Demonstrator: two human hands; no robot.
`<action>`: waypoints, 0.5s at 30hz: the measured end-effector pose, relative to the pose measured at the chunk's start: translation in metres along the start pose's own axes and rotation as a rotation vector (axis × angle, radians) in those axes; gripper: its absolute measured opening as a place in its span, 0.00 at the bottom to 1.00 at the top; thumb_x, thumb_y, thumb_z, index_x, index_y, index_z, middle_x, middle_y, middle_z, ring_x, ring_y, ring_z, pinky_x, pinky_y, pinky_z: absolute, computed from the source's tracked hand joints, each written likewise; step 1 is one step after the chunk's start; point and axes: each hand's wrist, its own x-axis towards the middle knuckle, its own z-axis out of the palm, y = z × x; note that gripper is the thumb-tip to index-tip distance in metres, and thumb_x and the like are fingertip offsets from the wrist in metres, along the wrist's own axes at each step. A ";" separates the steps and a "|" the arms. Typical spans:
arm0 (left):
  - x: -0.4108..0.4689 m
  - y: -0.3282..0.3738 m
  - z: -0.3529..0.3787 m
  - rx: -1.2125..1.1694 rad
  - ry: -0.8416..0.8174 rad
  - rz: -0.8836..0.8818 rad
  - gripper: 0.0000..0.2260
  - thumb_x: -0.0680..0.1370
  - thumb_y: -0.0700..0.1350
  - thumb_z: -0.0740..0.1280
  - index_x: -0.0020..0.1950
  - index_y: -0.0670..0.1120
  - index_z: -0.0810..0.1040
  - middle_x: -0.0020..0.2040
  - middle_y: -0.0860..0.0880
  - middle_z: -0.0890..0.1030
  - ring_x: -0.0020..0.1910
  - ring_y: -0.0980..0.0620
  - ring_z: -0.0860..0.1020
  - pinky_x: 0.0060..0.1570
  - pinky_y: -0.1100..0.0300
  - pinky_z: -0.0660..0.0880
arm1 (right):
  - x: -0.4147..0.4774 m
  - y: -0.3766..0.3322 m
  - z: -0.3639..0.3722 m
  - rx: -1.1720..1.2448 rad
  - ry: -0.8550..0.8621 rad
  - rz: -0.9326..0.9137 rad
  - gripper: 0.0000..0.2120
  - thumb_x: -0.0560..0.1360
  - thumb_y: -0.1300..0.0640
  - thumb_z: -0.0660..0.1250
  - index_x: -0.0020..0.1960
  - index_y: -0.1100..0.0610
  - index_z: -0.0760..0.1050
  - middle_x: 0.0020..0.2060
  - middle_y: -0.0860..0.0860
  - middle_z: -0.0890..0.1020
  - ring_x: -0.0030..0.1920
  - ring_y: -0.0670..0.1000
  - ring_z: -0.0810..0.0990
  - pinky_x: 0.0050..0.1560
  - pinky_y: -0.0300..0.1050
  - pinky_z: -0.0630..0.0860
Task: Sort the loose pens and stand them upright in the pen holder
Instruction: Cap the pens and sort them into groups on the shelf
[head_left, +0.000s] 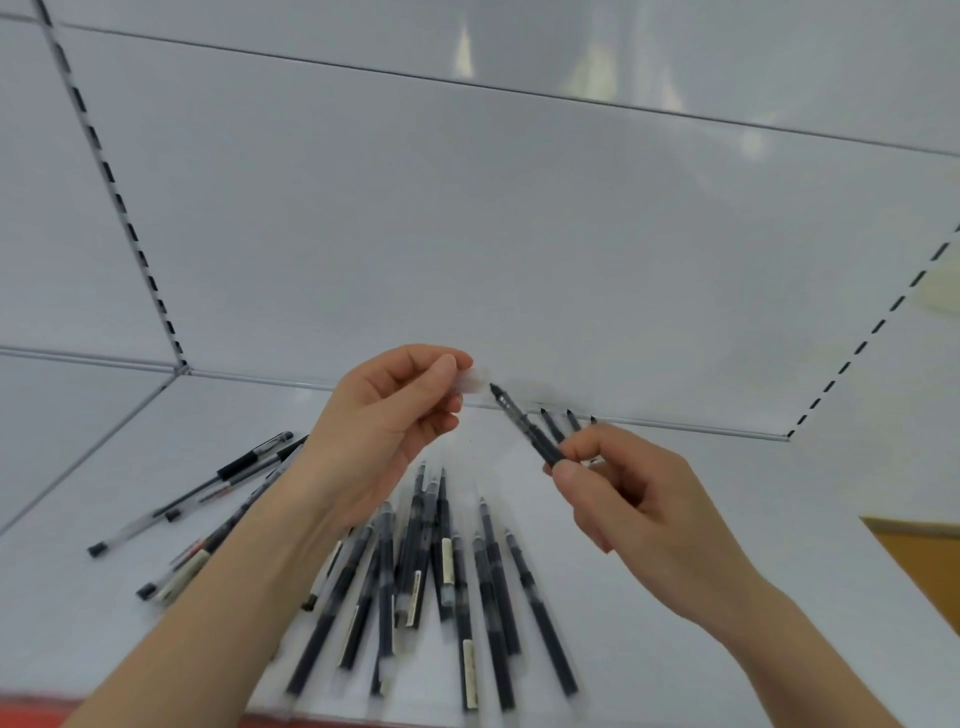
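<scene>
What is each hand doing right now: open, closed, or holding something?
Left hand: pinches a small clear cap, apparently a pen's.
Right hand: grips an uncapped black pen.

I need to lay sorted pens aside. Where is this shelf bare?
Bare: the shelf between the central pen pile and its right edge, and the back-left corner behind the gel pens. Crowded: the centre, under the left hand and right hand.
</scene>
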 end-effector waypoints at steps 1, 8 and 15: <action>0.000 0.000 0.000 -0.002 0.007 0.006 0.07 0.68 0.43 0.64 0.42 0.43 0.78 0.33 0.51 0.81 0.30 0.58 0.74 0.34 0.68 0.75 | 0.000 0.000 0.000 -0.013 -0.027 0.009 0.05 0.68 0.49 0.62 0.35 0.48 0.72 0.21 0.51 0.65 0.26 0.49 0.63 0.29 0.43 0.66; 0.005 -0.001 0.002 -0.012 0.056 0.018 0.10 0.64 0.45 0.67 0.44 0.45 0.76 0.32 0.50 0.82 0.30 0.57 0.77 0.34 0.67 0.76 | -0.003 -0.004 0.000 0.059 -0.088 0.090 0.08 0.68 0.50 0.60 0.39 0.52 0.75 0.19 0.49 0.71 0.23 0.46 0.65 0.28 0.37 0.66; 0.004 -0.002 0.001 0.063 0.052 0.092 0.12 0.66 0.46 0.66 0.48 0.46 0.80 0.31 0.51 0.81 0.34 0.58 0.79 0.37 0.65 0.78 | -0.003 -0.010 0.005 0.206 -0.132 0.200 0.13 0.77 0.59 0.59 0.38 0.56 0.78 0.18 0.49 0.70 0.19 0.44 0.63 0.22 0.31 0.62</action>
